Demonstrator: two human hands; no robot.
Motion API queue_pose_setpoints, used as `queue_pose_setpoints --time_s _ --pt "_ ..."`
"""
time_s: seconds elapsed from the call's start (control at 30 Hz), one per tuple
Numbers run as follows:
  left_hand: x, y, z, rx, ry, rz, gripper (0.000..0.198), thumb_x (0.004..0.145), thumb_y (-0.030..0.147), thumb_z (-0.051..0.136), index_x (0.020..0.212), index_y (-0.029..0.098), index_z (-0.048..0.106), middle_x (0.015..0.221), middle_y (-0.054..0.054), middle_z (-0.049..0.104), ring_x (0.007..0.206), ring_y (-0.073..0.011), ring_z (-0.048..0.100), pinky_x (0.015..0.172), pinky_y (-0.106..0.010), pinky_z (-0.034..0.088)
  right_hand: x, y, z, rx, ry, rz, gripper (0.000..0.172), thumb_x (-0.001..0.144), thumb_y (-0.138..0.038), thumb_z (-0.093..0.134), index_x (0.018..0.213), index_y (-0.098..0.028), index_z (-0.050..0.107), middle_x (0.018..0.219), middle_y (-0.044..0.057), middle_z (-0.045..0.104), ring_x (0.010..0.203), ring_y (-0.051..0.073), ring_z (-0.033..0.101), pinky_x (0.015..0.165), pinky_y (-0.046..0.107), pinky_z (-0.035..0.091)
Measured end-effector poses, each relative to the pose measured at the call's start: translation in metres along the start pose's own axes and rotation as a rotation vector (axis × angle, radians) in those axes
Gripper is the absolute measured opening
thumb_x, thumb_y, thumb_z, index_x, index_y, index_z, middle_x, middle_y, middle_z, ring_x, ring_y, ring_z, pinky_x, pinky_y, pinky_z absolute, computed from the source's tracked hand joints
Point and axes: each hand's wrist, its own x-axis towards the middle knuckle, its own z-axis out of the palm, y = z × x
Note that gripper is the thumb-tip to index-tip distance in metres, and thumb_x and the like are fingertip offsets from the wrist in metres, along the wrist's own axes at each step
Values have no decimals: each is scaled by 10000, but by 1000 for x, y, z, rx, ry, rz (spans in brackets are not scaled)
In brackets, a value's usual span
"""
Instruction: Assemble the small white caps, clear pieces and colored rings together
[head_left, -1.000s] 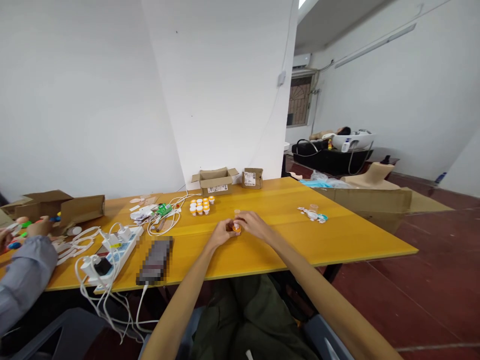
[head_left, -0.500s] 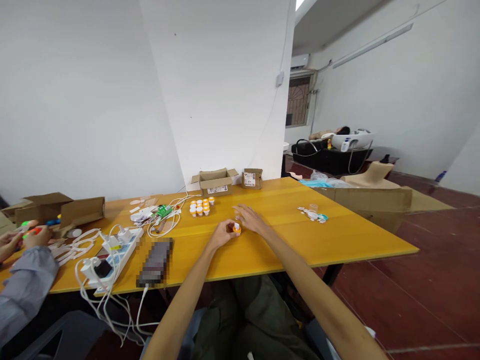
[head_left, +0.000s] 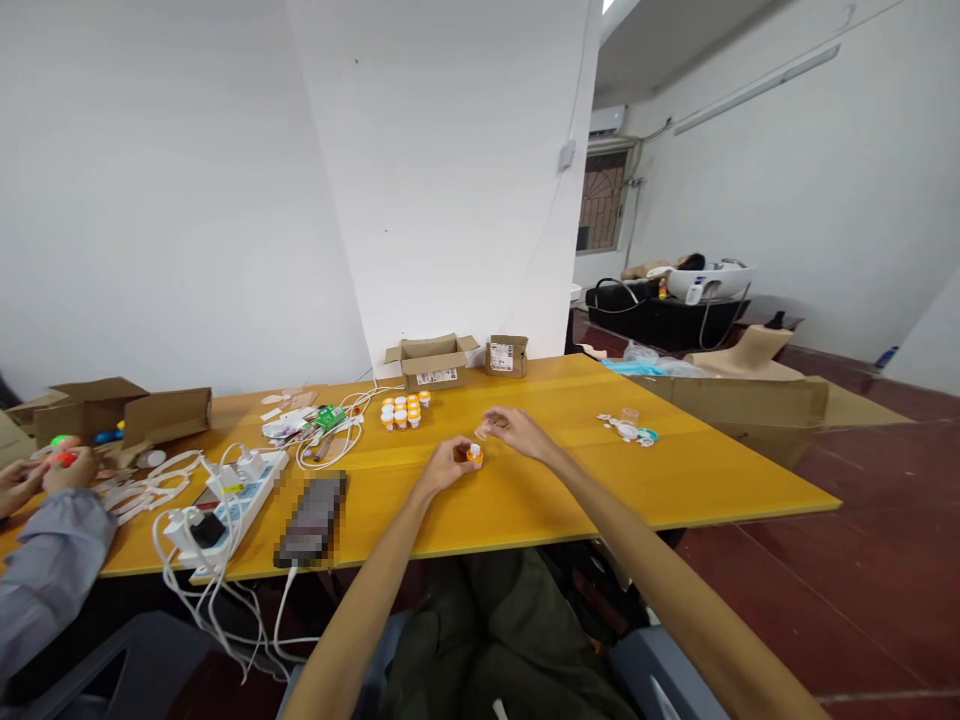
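Observation:
My left hand point(head_left: 444, 465) rests on the yellow table point(head_left: 675, 470) with its fingers closed round a small orange cup point(head_left: 475, 455). Just right of it my right hand point(head_left: 516, 430) hovers a little above the table, pinching a small clear piece point(head_left: 483, 432) between thumb and fingers. A cluster of several small orange-and-white cups point(head_left: 402, 411) stands further back on the table, to the left of both hands.
Two open cardboard boxes point(head_left: 433, 362) sit at the back by the white pillar. A white power strip point(head_left: 232, 495), tangled cables and a dark phone point(head_left: 311, 504) lie at left. Small clear and blue bits point(head_left: 628, 428) lie at right. Another person's hands point(head_left: 45, 470) work at far left.
My right hand has lifted off the orange cup and drawn back to the right with a small clear piece; my left hand stays on the cup.

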Motion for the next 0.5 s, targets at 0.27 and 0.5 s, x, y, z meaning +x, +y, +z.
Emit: queue_pose_setpoints --time_s 0.27,0.5 --pt "1 1 -1 -10 -14 -38 313 590 305 874 773 161 664 720 5 638 707 -156 596 729 -291 481 2 -39 -9 -137 -160 -89 210 834 -170 664 1010 -240 753 987 50 780 870 221 723 772 285 528" --pt "2 -3 0 -27 -42 -34 372 602 302 875 909 158 723 832 -25 711 795 -185 647 801 -314 510 1 -59 -19 -385 -297 -103 253 871 -161 601 1066 -219 752 1015 91 774 917 231 706 713 256 463"
